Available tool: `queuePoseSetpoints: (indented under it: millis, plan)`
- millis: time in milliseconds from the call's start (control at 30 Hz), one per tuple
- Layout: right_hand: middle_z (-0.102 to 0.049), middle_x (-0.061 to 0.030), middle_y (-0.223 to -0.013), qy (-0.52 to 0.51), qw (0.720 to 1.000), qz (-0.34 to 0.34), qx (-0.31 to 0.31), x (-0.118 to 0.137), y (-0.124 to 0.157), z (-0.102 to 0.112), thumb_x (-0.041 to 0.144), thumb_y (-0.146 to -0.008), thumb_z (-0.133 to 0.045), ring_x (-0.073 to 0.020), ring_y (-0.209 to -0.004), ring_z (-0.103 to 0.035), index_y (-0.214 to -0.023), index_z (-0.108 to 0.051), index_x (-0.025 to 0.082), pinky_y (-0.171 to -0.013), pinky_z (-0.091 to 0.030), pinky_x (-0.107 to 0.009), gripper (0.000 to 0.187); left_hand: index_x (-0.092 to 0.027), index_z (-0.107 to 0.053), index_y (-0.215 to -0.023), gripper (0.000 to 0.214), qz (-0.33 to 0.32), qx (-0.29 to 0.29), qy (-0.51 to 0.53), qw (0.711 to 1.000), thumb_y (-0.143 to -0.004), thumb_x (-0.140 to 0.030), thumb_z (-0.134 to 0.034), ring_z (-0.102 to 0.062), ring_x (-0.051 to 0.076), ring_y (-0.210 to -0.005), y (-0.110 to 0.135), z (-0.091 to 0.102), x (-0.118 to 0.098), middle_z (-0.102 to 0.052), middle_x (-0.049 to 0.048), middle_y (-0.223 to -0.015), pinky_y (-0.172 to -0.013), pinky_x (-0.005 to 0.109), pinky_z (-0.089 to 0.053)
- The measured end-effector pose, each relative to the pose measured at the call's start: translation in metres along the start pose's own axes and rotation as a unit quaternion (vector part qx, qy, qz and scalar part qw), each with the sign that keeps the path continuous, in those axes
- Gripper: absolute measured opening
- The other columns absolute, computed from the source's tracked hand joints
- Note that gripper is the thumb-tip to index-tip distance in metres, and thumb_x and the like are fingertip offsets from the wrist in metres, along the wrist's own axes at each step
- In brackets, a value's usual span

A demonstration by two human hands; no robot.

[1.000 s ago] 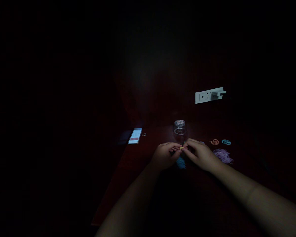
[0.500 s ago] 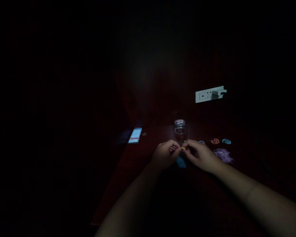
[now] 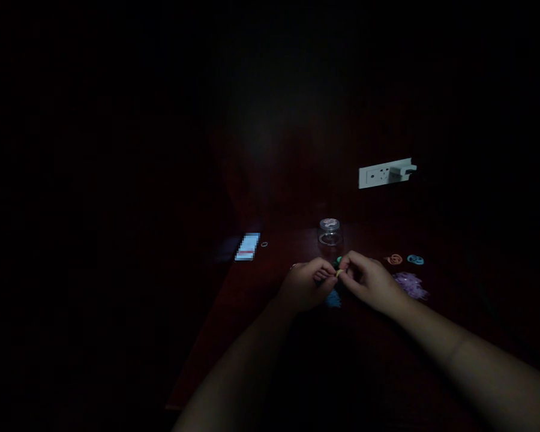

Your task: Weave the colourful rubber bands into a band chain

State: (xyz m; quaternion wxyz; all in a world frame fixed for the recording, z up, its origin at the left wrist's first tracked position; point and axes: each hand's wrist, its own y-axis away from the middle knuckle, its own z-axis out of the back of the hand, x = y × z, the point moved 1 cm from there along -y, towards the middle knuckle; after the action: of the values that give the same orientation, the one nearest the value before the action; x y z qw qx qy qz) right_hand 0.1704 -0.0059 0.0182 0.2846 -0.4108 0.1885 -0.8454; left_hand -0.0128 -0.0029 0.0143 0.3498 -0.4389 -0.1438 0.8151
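The scene is very dark. My left hand (image 3: pixel 305 285) and my right hand (image 3: pixel 371 282) meet above a dark red table (image 3: pixel 234 336), fingertips pinched together on a small yellow band (image 3: pixel 339 273). Below the fingertips lies a blue heap of bands (image 3: pixel 333 298). A small clear glass jar (image 3: pixel 330 233) stands just behind the hands.
A purple heap of bands (image 3: pixel 411 284), an orange ring (image 3: pixel 394 260) and a teal ring (image 3: pixel 414 260) lie to the right. A lit phone (image 3: pixel 247 246) and a tiny ring (image 3: pixel 264 244) lie at the left. A white wall socket with a plug (image 3: pixel 386 173) is behind.
Both hands stayed pinched on the yellow band and shifted slightly; the fingers closed in a little. Nothing else moved.
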Motion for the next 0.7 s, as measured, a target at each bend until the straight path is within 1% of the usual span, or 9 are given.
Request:
queuePoseSetpoints:
  millis: [167,333,467,600,700]
  plan:
    - [-0.056,0.0027,-0.062,-0.001,1.0,-0.001,0.005,-0.0024,0.0011,-0.0006,0.024,-0.085,-0.057,-0.0128,-0.054,-0.053,-0.078,-0.053,0.021,-0.051,-0.04,-0.025,0.008,-0.018,-0.063,-0.095,0.014,0.011,-0.002,0.013,1.0,-0.085,-0.026,-0.063,-0.068,0.012,-0.076,-0.0006,-0.0004,-0.0004,-0.072,0.0026,-0.087,-0.07,0.021,-0.055]
    - [-0.056,0.0014,-0.063,0.005,1.0,0.017,0.008,-0.0009,0.0,-0.0001,0.024,-0.086,-0.056,-0.0135,-0.055,-0.053,-0.079,-0.056,0.02,-0.052,-0.04,-0.026,0.009,-0.018,-0.063,-0.099,0.016,0.014,-0.001,0.026,1.0,-0.086,-0.026,-0.063,-0.069,0.011,-0.076,-0.0009,-0.0003,-0.0015,-0.073,0.0029,-0.089,-0.071,0.021,-0.056]
    - [-0.056,0.0015,-0.063,-0.006,0.999,0.026,0.018,0.0015,0.0017,0.0013,0.025,-0.088,-0.055,-0.0138,-0.056,-0.053,-0.082,-0.057,0.021,-0.053,-0.041,-0.027,0.008,-0.018,-0.064,-0.097,0.013,0.017,-0.01,0.007,1.0,-0.086,-0.023,-0.062,-0.068,0.011,-0.075,-0.0016,0.0007,-0.0012,-0.073,0.0024,-0.09,-0.07,0.021,-0.056]
    - [-0.057,0.001,-0.066,-0.01,0.999,0.032,0.03,0.0026,0.0035,0.0025,0.026,-0.089,-0.055,-0.0142,-0.058,-0.054,-0.084,-0.057,0.021,-0.055,-0.042,-0.027,0.007,-0.018,-0.065,-0.092,0.009,0.014,-0.018,-0.009,1.0,-0.085,-0.023,-0.063,-0.067,0.011,-0.072,-0.0025,0.0011,0.0001,-0.072,0.0015,-0.085,-0.067,0.021,-0.055]
    - [-0.058,0.0004,-0.068,-0.004,0.999,0.029,0.026,0.0016,0.0032,0.0023,0.028,-0.089,-0.056,-0.0144,-0.06,-0.054,-0.085,-0.058,0.021,-0.056,-0.043,-0.027,0.009,-0.018,-0.065,-0.09,0.007,0.009,-0.019,-0.012,1.0,-0.084,-0.022,-0.063,-0.066,0.01,-0.072,-0.0029,0.0011,0.0013,-0.072,0.0011,-0.084,-0.068,0.02,-0.054]
